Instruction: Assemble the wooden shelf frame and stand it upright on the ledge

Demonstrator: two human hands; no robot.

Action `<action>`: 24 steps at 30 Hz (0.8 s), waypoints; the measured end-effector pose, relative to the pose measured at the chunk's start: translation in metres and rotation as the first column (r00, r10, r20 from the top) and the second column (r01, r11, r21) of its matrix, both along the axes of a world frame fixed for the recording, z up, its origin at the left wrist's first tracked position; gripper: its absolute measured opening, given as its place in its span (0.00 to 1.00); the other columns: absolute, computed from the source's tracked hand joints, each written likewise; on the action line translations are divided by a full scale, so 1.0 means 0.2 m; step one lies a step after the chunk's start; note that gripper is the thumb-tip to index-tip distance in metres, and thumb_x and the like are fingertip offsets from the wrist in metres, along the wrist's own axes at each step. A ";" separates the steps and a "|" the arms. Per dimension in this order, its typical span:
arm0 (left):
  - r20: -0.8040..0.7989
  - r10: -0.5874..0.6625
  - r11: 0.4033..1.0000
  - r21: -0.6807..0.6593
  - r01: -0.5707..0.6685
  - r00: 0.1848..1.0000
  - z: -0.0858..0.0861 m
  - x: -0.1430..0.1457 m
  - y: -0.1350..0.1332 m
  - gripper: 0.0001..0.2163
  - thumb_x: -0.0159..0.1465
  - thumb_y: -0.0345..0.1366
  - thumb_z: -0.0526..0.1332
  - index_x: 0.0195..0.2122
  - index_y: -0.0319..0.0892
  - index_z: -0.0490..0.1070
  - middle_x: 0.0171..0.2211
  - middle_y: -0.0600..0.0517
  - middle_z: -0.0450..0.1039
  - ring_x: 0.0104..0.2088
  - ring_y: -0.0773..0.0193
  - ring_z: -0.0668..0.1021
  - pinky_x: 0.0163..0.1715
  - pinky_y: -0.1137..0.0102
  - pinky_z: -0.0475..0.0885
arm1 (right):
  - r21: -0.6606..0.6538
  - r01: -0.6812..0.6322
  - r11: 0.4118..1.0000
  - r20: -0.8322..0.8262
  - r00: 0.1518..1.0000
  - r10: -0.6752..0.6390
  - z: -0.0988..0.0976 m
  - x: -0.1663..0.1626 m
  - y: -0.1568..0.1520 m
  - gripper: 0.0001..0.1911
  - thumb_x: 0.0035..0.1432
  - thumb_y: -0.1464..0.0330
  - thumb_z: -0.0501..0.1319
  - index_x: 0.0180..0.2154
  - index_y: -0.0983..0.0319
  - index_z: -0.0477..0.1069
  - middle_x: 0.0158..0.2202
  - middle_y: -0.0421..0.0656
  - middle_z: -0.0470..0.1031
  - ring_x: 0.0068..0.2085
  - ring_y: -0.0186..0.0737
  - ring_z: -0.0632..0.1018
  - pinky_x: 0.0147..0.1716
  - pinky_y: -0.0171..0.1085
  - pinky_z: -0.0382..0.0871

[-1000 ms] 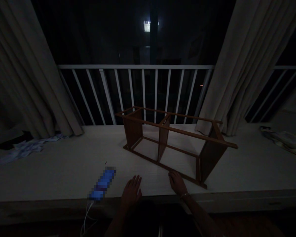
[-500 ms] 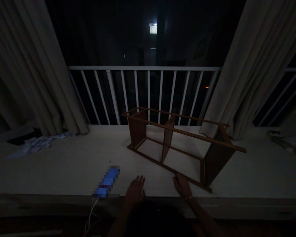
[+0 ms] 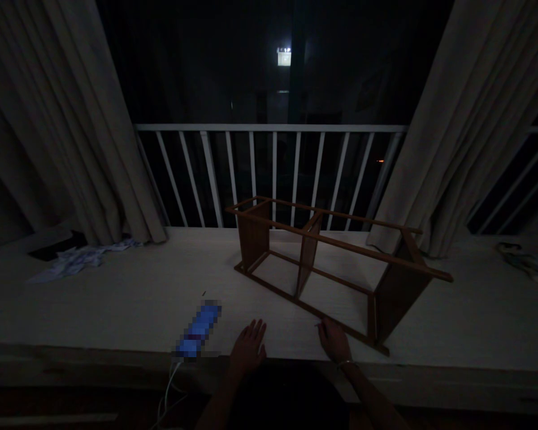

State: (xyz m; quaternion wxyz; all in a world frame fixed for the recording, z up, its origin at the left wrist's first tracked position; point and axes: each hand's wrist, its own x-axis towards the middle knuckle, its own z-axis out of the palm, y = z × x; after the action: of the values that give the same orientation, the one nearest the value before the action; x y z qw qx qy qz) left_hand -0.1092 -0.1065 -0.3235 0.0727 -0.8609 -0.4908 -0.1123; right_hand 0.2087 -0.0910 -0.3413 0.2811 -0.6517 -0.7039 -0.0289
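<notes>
My left hand (image 3: 248,346) lies flat on the pale ledge, fingers stretched out, with nothing in it. My right hand (image 3: 334,341) is closed beside the lower rail of a brown wooden shelf rack (image 3: 309,257). A small thin tip sticks out at the left of its fingers; too dark to name. The rack lies on its side, its long rails running from the back left to the front right, with three flat panels between them. A lit phone (image 3: 199,329), blurred out, rests left of my left hand.
White cables (image 3: 167,388) hang from the phone over the front edge. A tiny dark sliver (image 3: 204,293) lies behind the phone. Crumpled papers (image 3: 83,258) sit at the left. A white railing (image 3: 273,128) and curtains (image 3: 434,119) stand behind the ledge (image 3: 161,298).
The view has shifted slightly, so everything sits a little farther right. Both hands keep nearly the same places, and the rack stays where it was.
</notes>
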 end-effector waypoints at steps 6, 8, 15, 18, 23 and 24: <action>0.007 -0.008 1.000 -0.001 0.008 1.000 0.01 0.01 0.00 0.28 0.58 0.35 0.48 0.60 0.42 0.44 0.61 0.48 0.45 0.59 0.56 0.53 0.54 0.60 0.54 | -0.002 -0.010 1.000 -0.017 1.000 0.010 0.01 0.00 0.00 0.13 0.58 0.66 0.45 0.33 0.64 0.66 0.31 0.48 0.72 0.33 0.39 0.72 0.36 0.36 0.59; 0.004 -0.008 1.000 -0.003 0.008 1.000 0.01 0.01 0.00 0.28 0.58 0.35 0.48 0.60 0.42 0.44 0.61 0.48 0.46 0.59 0.56 0.53 0.54 0.60 0.54 | 0.003 0.000 1.000 -0.006 1.000 0.000 0.00 0.01 0.01 0.13 0.58 0.66 0.45 0.34 0.64 0.66 0.32 0.48 0.72 0.34 0.39 0.72 0.36 0.36 0.59; 0.012 0.013 0.999 -0.032 -0.013 1.000 0.04 0.04 -0.01 0.26 0.59 0.36 0.48 0.60 0.42 0.47 0.60 0.47 0.48 0.59 0.57 0.54 0.54 0.60 0.53 | -0.022 0.006 1.000 -0.006 1.000 -0.006 0.01 0.02 -0.01 0.12 0.58 0.66 0.46 0.35 0.64 0.65 0.33 0.48 0.72 0.35 0.39 0.71 0.37 0.35 0.59; 0.014 0.014 0.996 -0.087 -0.012 1.000 0.08 0.06 -0.02 0.25 0.59 0.38 0.48 0.58 0.41 0.50 0.59 0.45 0.51 0.58 0.55 0.56 0.52 0.59 0.55 | -0.050 0.009 0.999 -0.030 0.999 -0.011 0.04 0.02 -0.02 0.12 0.58 0.66 0.46 0.34 0.64 0.66 0.31 0.48 0.72 0.34 0.39 0.72 0.35 0.35 0.59; 0.107 0.090 0.977 -0.201 -0.067 0.990 0.18 0.04 0.05 0.17 0.61 0.38 0.45 0.46 0.41 0.67 0.47 0.46 0.68 0.47 0.59 0.70 0.46 0.64 0.63 | -0.007 0.002 1.000 -0.038 0.999 -0.002 0.01 0.03 0.00 0.12 0.58 0.66 0.46 0.35 0.64 0.66 0.33 0.49 0.72 0.35 0.40 0.72 0.36 0.36 0.59; 0.154 0.118 0.975 -0.207 -0.085 0.981 0.21 0.01 0.09 0.16 0.61 0.37 0.45 0.43 0.41 0.68 0.44 0.46 0.70 0.44 0.61 0.72 0.44 0.65 0.64 | -0.003 -0.002 1.000 -0.036 0.999 0.002 0.00 0.04 0.01 0.13 0.58 0.66 0.46 0.35 0.64 0.66 0.33 0.49 0.72 0.34 0.40 0.72 0.36 0.36 0.59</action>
State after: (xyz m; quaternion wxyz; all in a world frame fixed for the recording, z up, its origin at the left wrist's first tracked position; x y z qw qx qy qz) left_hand -0.1062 -0.0887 -0.2814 -0.0492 -0.8254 -0.5473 -0.1295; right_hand 0.2163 -0.0896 -0.3422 0.2927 -0.6518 -0.6994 -0.0156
